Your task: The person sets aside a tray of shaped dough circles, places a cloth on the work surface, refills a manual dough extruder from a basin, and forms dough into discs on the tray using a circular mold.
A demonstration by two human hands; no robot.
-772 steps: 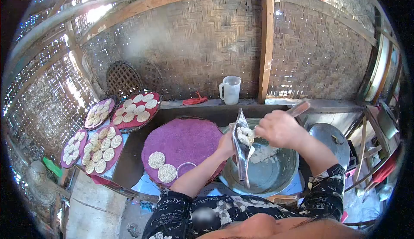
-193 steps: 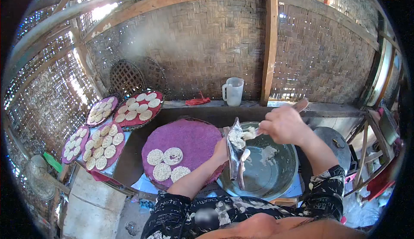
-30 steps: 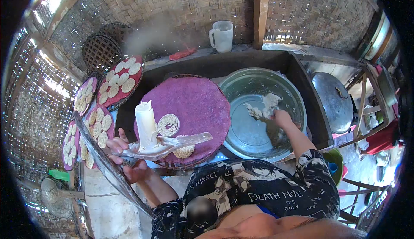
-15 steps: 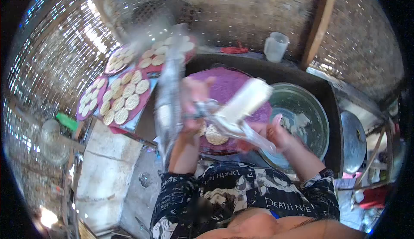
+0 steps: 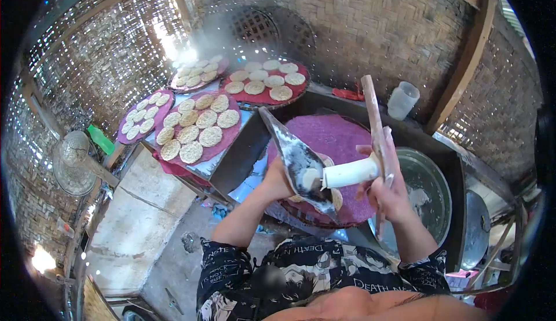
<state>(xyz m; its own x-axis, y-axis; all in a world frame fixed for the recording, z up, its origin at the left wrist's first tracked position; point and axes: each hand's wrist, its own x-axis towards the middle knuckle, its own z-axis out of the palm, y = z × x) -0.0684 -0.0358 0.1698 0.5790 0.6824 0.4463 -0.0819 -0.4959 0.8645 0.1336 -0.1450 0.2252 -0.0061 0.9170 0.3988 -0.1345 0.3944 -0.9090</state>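
Observation:
My left hand (image 5: 277, 183) is closed around the lower half of a wooden press (image 5: 292, 150), a dark, pointed board smeared with white. My right hand (image 5: 394, 198) grips the long wooden handle (image 5: 373, 109) of the press's plunger, some fingers partly hidden behind it. From that handle a white cylinder (image 5: 353, 171) points left, its end at the opening in the lower half; how far it sits inside, I cannot tell. Below both hands lies a round tray with purple cloth (image 5: 313, 129), and pale noodle discs (image 5: 336, 198) on it are partly covered by the press.
To the left, several cloth-lined trays hold pale discs, including a purple one (image 5: 225, 133) and a red one (image 5: 246, 96). A large basin (image 5: 443, 176) with whitish contents stands right. Behind are a plastic jug (image 5: 403, 100) and a red item (image 5: 347, 94). A metal lid (image 5: 476, 228) leans far right.
The view has shifted, so the trays appear further right and lower. The press halves have turned in my hands; the white cylinder, tilted upward before, now lies nearly level against the lower half.

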